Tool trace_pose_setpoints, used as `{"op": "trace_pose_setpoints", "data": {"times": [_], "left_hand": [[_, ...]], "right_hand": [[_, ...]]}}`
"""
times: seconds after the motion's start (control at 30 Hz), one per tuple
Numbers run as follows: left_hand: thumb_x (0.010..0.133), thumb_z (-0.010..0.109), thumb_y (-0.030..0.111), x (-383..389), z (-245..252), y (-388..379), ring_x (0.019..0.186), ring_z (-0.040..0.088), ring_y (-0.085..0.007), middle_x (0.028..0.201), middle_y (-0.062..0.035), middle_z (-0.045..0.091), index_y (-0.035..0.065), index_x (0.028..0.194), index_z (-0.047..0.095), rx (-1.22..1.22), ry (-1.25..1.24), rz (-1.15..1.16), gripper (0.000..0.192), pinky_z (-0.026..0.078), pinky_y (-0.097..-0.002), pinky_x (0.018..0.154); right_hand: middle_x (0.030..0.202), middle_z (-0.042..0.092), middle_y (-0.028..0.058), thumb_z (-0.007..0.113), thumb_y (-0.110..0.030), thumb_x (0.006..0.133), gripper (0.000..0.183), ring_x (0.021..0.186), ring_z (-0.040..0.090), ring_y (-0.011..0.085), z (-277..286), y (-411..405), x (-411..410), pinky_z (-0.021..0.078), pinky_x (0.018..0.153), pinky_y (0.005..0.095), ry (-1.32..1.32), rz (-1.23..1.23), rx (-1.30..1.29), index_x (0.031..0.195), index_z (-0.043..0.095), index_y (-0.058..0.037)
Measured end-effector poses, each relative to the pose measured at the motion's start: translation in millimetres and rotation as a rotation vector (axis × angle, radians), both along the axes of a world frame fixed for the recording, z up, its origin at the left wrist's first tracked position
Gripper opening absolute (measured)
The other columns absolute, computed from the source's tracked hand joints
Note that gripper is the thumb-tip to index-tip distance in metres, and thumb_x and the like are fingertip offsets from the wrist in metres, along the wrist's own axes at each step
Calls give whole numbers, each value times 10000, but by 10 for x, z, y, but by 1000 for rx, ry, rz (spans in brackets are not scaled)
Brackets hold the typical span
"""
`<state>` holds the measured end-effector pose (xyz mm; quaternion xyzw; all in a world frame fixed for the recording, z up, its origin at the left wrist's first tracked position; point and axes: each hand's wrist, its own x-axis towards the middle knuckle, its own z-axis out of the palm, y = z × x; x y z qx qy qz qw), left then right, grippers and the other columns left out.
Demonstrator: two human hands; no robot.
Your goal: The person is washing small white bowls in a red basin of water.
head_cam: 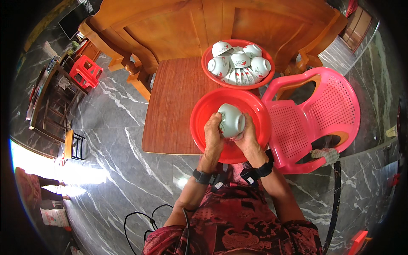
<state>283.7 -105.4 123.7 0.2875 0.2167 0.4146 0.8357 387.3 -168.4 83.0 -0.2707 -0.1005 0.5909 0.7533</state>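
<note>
A white ceramic bowl [230, 119] with a red and green floral pattern is tilted on its side between my hands, its round foot facing right. My left hand [213, 131] grips its left side, thumb along the wall. On the other side, my right hand [248, 135] holds it near the foot, most fingers hidden. Beneath both hands stands a red plastic basin [201, 111] at the table's front edge. Just behind it, a second red basin [207, 74] holds several similar bowls [240, 60], some upside down or tipped, others stacked on edge in a row.
Both basins rest on a brown wooden table [178, 105]. A pink plastic armchair [287, 127] stands close on the right, a cloth-like item [325, 155] on its arm. Behind is a large wooden bench [178, 28]. A red stool [85, 71] and a black cable [127, 220] are at left.
</note>
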Motion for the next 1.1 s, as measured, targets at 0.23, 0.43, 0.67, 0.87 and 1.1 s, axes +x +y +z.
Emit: {"op": "trace_pose_setpoints", "data": {"times": [0.23, 0.43, 0.67, 0.87, 1.1], "left_hand": [[937, 415, 256, -73, 78, 189, 783, 603, -182, 899, -73, 618, 15, 975, 573, -81, 137, -269, 291, 495, -319, 735], [945, 439, 249, -118, -17, 241, 847, 612, -181, 966, -101, 636, -27, 1049, 592, -37, 164, -312, 332, 487, -309, 768], [928, 481, 242, -222, -18, 174, 817, 615, -170, 927, -100, 646, -43, 1048, 600, 12, 156, -283, 332, 488, -283, 752], [908, 534, 224, -324, -96, 259, 724, 608, -140, 853, -70, 639, 0, 941, 599, 76, 63, -81, 235, 500, -268, 656], [892, 571, 208, -335, -312, 390, 736, 613, -134, 852, -63, 640, 14, 957, 603, 108, 101, -24, 208, 510, -271, 659]], "right_hand": [[1016, 594, 46, 450, -408, 875, 372, 928, 578, 191, -77, 61, 8, 483, 786, 362, 89, -242, -298, 1045, 565, -98], [941, 603, 39, 473, -305, 885, 276, 878, 582, 166, -8, 82, 16, 482, 760, 291, 66, -183, -278, 986, 587, -74], [865, 582, 16, 481, -259, 887, 213, 801, 567, 141, -114, 106, 75, 475, 711, 277, -23, -111, -218, 909, 582, -73], [1072, 584, 166, 443, -205, 887, 294, 974, 564, 217, -79, 58, 247, 475, 785, 350, -1483, 193, -579, 1106, 578, -62], [1335, 394, 178, 489, -309, 865, 329, 1155, 425, 434, -263, -89, -35, 387, 924, 546, -2087, 634, -610, 1102, 583, -101]]}}
